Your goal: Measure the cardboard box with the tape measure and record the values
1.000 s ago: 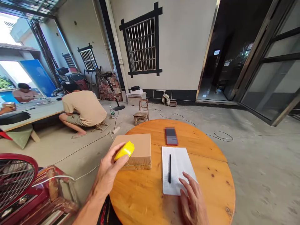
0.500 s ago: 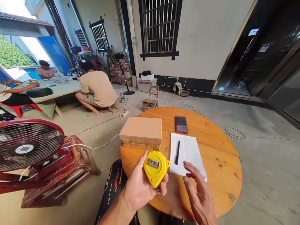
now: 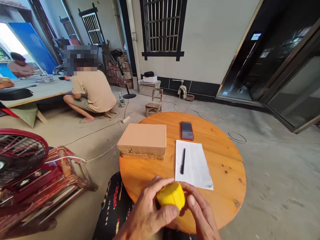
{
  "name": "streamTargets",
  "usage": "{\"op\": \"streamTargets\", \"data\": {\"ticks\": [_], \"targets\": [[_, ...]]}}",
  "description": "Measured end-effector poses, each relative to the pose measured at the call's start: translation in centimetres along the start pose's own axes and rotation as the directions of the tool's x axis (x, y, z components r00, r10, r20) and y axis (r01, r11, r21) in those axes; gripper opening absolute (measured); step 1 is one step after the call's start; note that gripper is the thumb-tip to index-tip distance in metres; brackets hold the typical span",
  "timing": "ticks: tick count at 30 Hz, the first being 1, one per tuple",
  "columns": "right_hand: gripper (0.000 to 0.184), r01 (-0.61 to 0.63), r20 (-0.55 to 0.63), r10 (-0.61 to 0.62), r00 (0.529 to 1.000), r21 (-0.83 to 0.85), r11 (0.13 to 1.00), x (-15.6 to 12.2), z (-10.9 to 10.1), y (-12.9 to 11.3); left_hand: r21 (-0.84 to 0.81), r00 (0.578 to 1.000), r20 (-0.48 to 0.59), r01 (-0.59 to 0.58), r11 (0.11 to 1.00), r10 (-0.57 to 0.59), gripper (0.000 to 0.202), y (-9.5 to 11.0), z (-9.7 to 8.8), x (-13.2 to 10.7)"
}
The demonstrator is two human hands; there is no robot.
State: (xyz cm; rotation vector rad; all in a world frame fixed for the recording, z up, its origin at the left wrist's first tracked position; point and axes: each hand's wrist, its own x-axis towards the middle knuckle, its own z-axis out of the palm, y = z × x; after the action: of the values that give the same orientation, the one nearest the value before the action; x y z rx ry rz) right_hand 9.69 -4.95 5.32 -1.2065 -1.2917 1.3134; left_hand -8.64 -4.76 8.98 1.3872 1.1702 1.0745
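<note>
A yellow tape measure is held over the near edge of the round wooden table, turned so its rounded side faces up. My left hand is wrapped round it, thumb in front and fingers over the far side. At its right side, the curled fingers of my right hand reach in and touch it; the exact contact is partly hidden. Just beyond the hands lies a printed white sheet with a black pen on it.
On the table are a closed cardboard box at left and a phone at the back. A red fan stands on a wooden stand to the left. Farther off, a person sits low beside a long work table.
The tape measure has been rotated from its flat face showing to its rounded side, and lowered slightly. My right hand has moved left from beside the paper to the tape measure. The view has shifted right.
</note>
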Motion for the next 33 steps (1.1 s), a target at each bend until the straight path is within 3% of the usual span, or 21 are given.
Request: {"op": "streamTargets", "data": {"ticks": [3, 6, 10, 13, 15, 17, 19, 20, 23, 25, 30, 33], "targets": [[0.048, -0.117, -0.082, 0.133, 0.988, 0.170, 0.978, -1.0, 0.1, 0.1, 0.357, 0.978, -0.018, -0.187, 0.915, 0.207, 0.070, -0.9, 0.8, -0.3], [0.050, -0.187, -0.002, 0.201, 0.980, 0.352, 0.917, -1.0, 0.5, 0.2, 0.566, 0.924, 0.048, -0.338, 0.752, 0.379, 0.088, -2.6, 1.6, -0.2], [0.051, -0.268, 0.173, 0.206, 0.963, 0.541, 0.797, -0.2, 1.1, 0.5, 0.636, 0.842, 0.164, -0.488, 0.597, 0.514, 0.104, -4.1, 1.5, -0.1], [0.055, -0.236, 0.105, 0.218, 0.970, 0.606, 0.760, 0.0, 1.6, 0.6, 0.598, 0.840, 0.131, -0.491, 0.634, 0.527, 0.101, -4.3, 1.0, -0.3], [0.060, -0.205, 0.028, 0.233, 0.972, 0.589, 0.781, 0.0, 1.6, 0.5, 0.552, 0.882, 0.021, -0.402, 0.730, 0.471, 0.090, -4.4, 0.7, -0.6], [0.065, -0.161, -0.039, 0.216, 0.976, 0.544, 0.824, 0.1, 1.5, 0.4, 0.429, 0.928, -0.145, -0.255, 0.867, 0.344, 0.075, -4.4, 0.5, -0.9], [0.068, -0.113, -0.090, 0.181, 0.979, 0.498, 0.860, 0.4, 1.3, 0.5, 0.174, 0.960, -0.241, -0.100, 0.980, 0.140, 0.062, -4.4, 0.8, -1.1], [0.067, -0.096, -0.104, 0.163, 0.981, 0.473, 0.876, 0.5, 1.2, 0.6, 0.016, 0.975, -0.220, -0.032, 0.999, 0.034, 0.060, -4.4, 1.1, -1.1], [0.059, -0.048, -0.147, 0.114, 0.983, 0.392, 0.919, 0.8, 1.2, 0.9, -0.401, 0.988, -0.042, 0.119, 0.908, -0.149, 0.059, -3.9, 2.4, -1.0], [0.053, -0.005, -0.201, 0.081, 0.976, 0.350, 0.937, 0.8, 1.6, 0.8, -0.543, 0.980, 0.023, 0.177, 0.821, -0.196, 0.059, -3.4, 3.3, -1.0], [0.043, 0.049, -0.277, 0.049, 0.960, 0.336, 0.941, 0.6, 2.5, 0.4, -0.552, 0.954, 0.013, 0.256, 0.794, -0.298, 0.057, -2.3, 3.7, -0.7], [0.041, 0.039, -0.245, 0.034, 0.969, 0.287, 0.957, 0.7, 2.2, 0.9, -0.512, 0.963, 0.020, 0.241, 0.824, -0.269, 0.055, -2.5, 3.0, -0.4]]}}
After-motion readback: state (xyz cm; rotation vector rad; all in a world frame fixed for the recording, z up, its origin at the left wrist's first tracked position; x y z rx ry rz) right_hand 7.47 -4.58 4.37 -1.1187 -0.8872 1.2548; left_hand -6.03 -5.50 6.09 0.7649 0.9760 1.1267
